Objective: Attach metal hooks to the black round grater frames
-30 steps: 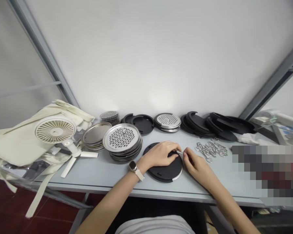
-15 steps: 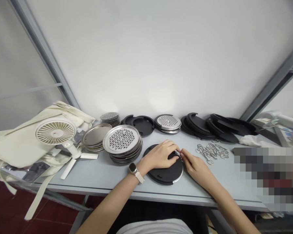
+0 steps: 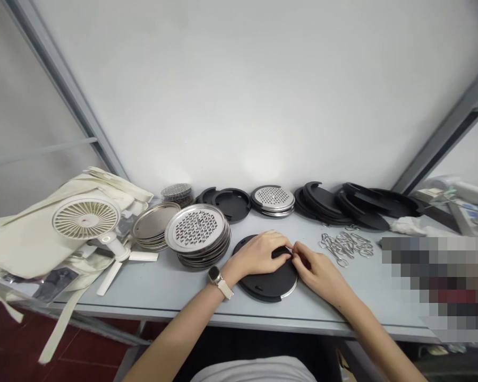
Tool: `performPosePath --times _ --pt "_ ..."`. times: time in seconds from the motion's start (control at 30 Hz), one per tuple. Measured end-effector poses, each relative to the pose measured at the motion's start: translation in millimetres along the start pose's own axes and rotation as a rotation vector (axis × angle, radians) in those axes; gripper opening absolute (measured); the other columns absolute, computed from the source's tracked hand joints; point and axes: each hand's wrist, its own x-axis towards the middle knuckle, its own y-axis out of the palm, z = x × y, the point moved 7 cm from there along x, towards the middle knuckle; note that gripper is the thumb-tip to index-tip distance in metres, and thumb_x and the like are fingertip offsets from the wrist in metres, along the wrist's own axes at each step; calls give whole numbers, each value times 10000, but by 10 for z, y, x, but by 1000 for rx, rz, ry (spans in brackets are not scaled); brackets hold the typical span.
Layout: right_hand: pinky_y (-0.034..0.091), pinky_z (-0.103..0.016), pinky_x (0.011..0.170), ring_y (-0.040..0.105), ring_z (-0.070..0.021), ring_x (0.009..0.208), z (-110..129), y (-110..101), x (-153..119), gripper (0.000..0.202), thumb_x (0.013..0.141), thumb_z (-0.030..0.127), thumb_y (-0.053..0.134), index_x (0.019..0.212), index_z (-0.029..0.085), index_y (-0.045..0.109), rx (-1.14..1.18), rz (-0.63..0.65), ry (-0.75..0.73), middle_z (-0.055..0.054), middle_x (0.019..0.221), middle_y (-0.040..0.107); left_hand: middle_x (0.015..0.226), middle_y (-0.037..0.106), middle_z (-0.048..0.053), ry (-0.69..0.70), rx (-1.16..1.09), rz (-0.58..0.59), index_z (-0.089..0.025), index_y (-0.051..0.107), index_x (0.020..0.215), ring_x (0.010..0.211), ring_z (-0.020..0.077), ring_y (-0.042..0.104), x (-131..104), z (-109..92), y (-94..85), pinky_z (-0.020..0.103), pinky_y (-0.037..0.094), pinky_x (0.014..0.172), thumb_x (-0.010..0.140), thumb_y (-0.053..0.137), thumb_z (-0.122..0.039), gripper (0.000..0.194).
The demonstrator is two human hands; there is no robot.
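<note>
A black round plastic cover (image 3: 269, 284) lies flat on the table in front of me, with a silver metal rim showing at its lower right edge. My left hand (image 3: 261, 253) rests over its upper part, fingers curled and thumb and fingertips closed at its right edge. Beside that edge, my right hand (image 3: 313, 268) is closed in a pinch, its fingertips meeting those of the left. A small shiny wire piece showed between the fingertips earlier; now they mostly hide it. Just right of my hands is a loose pile of metal wire clips (image 3: 346, 245).
Left of the cover stand a stack of metal grater discs (image 3: 198, 228) and a stack of plain discs (image 3: 157, 220). Along the wall are a perforated disc (image 3: 273, 197) and several black covers (image 3: 324, 201). A white fan (image 3: 86, 218) and cream bag (image 3: 24, 233) sit far left.
My right fingertips have closed in against the cover's edge, and the shiny wire piece is now mostly hidden. The cover and left hand stay in place; the view shifts slightly.
</note>
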Motion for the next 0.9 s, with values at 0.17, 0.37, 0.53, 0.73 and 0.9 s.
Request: performPosePath --times 0.17,0.37,0.53,0.73,0.9 --pt "327 -251 511 562 -179 521 -12 13 -8 186 901 312 327 755 238 416 -69 -13 13 0 600 581 1008 639 60 6 17 -1 -176 575 1012 1010 195 554 5 6 11 335 429 916 858 525 -180 162" --pt "346 -265 549 620 -208 600 -62 48 -7 198 927 298 279 826 238 439 -111 -8 23 -19 668 628 1036 615 74 21 21 -8 -163 534 1040 1034 195 537 -1 -27 -13 321 433 917 862 520 -174 178" --pt "361 -273 577 634 -216 645 -86 70 -21 199 935 301 272 865 236 446 -100 20 21 -31 720 652 1044 613 71 22 6 -5 -173 525 1046 1051 203 533 -6 -30 -14 336 430 921 872 507 -177 175" --pt "356 -275 572 633 -216 643 -65 69 -7 205 931 300 283 873 229 466 -110 17 -6 -39 714 657 1047 608 70 25 22 13 -173 514 1055 1051 207 533 -12 -26 4 327 428 913 881 502 -175 175" --pt "349 -267 556 604 -198 582 -53 52 -12 200 922 303 290 825 229 449 -105 6 -10 -25 669 629 1056 604 70 32 31 11 -172 506 1056 1038 203 544 -12 -35 4 336 418 926 881 503 -176 175"
